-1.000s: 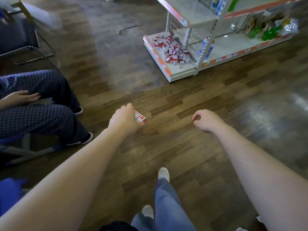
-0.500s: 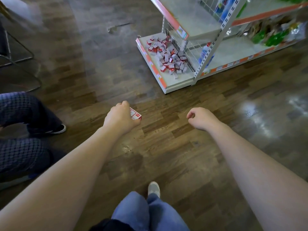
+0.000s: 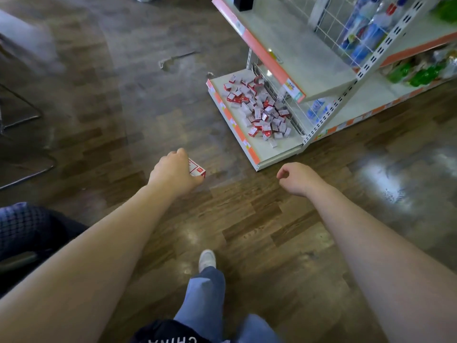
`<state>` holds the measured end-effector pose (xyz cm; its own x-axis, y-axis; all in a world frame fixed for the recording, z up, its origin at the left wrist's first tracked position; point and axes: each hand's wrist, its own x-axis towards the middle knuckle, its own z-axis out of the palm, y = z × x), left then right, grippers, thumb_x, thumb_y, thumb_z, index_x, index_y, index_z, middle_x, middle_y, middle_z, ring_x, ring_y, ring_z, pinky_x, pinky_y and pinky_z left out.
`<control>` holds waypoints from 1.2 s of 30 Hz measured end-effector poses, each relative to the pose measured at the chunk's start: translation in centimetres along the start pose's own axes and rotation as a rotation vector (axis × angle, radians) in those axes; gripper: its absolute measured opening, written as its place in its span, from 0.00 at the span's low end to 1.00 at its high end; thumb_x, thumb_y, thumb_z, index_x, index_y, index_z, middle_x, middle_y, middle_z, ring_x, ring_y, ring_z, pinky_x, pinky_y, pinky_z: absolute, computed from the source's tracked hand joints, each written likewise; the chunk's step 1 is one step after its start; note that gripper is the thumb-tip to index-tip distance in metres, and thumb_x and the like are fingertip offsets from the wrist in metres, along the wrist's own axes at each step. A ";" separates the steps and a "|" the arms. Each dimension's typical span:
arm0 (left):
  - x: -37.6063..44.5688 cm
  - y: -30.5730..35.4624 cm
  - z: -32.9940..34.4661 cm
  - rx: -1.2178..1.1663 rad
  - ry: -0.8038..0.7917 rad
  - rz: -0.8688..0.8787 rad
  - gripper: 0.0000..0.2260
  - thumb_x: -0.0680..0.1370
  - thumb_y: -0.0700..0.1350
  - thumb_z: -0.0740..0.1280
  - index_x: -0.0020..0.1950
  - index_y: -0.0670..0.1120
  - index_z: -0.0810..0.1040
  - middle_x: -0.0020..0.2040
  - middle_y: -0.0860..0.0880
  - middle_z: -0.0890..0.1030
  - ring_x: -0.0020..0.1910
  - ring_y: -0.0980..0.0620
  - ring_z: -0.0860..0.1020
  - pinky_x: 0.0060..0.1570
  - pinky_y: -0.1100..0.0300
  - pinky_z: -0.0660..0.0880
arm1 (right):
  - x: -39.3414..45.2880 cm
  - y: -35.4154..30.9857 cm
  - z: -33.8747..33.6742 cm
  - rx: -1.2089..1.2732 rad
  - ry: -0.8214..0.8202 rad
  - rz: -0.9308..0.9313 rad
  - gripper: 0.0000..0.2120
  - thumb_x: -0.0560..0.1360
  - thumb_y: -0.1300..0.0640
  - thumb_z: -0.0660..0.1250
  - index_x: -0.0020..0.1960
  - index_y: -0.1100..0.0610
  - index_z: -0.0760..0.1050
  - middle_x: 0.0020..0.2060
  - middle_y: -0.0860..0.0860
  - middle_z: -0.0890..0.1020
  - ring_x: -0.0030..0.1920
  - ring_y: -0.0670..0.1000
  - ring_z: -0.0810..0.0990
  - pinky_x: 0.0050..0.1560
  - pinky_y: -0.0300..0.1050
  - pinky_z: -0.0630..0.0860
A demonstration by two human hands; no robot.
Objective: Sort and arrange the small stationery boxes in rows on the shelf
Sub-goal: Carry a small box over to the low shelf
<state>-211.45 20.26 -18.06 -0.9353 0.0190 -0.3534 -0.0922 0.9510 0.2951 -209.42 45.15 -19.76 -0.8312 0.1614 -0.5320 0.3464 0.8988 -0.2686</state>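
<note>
My left hand (image 3: 173, 173) is curled round a small red-and-white cardboard stationery box (image 3: 197, 168), fingers wrapped over it so only one end pokes out past the knuckles. I judge I carry it this way, low and out front, so I can set it straight down once I reach the shelf. The box's long axis runs roughly from my palm toward the lower right, its exposed red-edged end pointing at the shelf's near corner. My right hand (image 3: 296, 178) hangs with fingers loosely curled and has hold of nothing, free to start sorting.

Ahead, well apart from both hands, the white metal bottom shelf with an orange front strip (image 3: 267, 154) carries a jumbled heap of matching small red-and-white boxes (image 3: 257, 110), piled toward the back wire grid and lying at all angles, none yet in rows. The near end of that shelf by its front corner is where I would begin a row. The brown wood-plank floor (image 3: 247, 219) lies between.
</note>
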 end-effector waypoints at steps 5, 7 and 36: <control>7.2 -1.5 -3.9 0.000 -0.012 -0.002 0.26 0.72 0.54 0.68 0.63 0.41 0.68 0.58 0.42 0.73 0.57 0.42 0.72 0.51 0.52 0.71 | 6.2 -5.0 -3.1 -0.001 -0.014 0.024 0.11 0.77 0.60 0.61 0.57 0.56 0.76 0.55 0.55 0.78 0.54 0.55 0.76 0.52 0.46 0.73; 9.9 -2.0 -5.2 0.002 -0.013 -0.008 0.26 0.72 0.54 0.68 0.63 0.41 0.68 0.58 0.42 0.73 0.57 0.43 0.72 0.52 0.52 0.71 | 8.5 -6.7 -4.3 -0.002 -0.021 0.019 0.11 0.77 0.60 0.60 0.57 0.56 0.76 0.55 0.55 0.78 0.54 0.55 0.76 0.52 0.46 0.73; 53.8 -3.6 -15.1 -0.031 -0.079 -0.008 0.26 0.71 0.51 0.71 0.64 0.40 0.69 0.58 0.40 0.76 0.56 0.40 0.74 0.51 0.53 0.71 | 45.6 -22.0 -13.0 0.018 -0.050 0.046 0.12 0.76 0.60 0.59 0.57 0.56 0.76 0.58 0.54 0.78 0.56 0.55 0.75 0.56 0.49 0.74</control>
<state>-266.57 13.17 -24.73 -0.9046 0.0374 -0.4246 -0.1108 0.9412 0.3191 -260.61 38.04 -27.61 -0.7914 0.1816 -0.5837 0.3919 0.8835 -0.2566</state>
